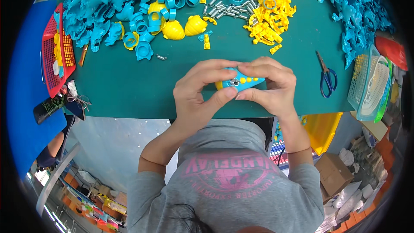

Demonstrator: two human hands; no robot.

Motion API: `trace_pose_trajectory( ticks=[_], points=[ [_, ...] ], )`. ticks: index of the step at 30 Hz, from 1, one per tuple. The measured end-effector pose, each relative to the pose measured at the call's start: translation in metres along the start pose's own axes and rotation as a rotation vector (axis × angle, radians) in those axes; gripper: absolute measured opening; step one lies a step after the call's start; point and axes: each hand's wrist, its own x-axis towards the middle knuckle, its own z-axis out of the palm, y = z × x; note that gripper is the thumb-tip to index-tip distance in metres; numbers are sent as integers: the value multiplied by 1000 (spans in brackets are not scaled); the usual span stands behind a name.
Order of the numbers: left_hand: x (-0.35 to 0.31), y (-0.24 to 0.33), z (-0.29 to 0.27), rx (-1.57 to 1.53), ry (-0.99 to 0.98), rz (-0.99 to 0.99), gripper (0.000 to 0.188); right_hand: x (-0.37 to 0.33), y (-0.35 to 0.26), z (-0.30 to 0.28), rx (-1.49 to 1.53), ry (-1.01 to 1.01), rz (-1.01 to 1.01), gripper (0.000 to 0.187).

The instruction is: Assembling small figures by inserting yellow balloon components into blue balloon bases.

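Both of my hands hold a blue plastic toy body just above the green table. A row of round yellow buttons runs along its upper face, beside a small shiny metal part set in it. Its left end is yellow. My left hand grips that end, thumb below and fingers above. On the other end, my right hand has its thumb at the lower edge and its fingers curled over the top. The underside of the toy is hidden.
Beyond my hands lie blue shells, blue rings, yellow domes, metal cylinders and yellow strips. More blue shells fill the far right, near scissors. Baskets stand at left and right.
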Motion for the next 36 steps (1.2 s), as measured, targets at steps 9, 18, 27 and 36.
trace_pose_trajectory(
  ticks=[9,18,27,36],
  points=[
    [69,-9,-4,401,-17,44,25,18,-6,-25,-425,29,74,56],
    [141,-48,-19,1019,-102,463,14,-16,6,-61,-113,356,352,55],
    [33,-23,9,606,-193,39,28,-19,6,-49,41,331,387,56],
    [-3,-36,-10,740,-44,32,52,-9,-3,-7,-153,44,320,56]
  ],
)
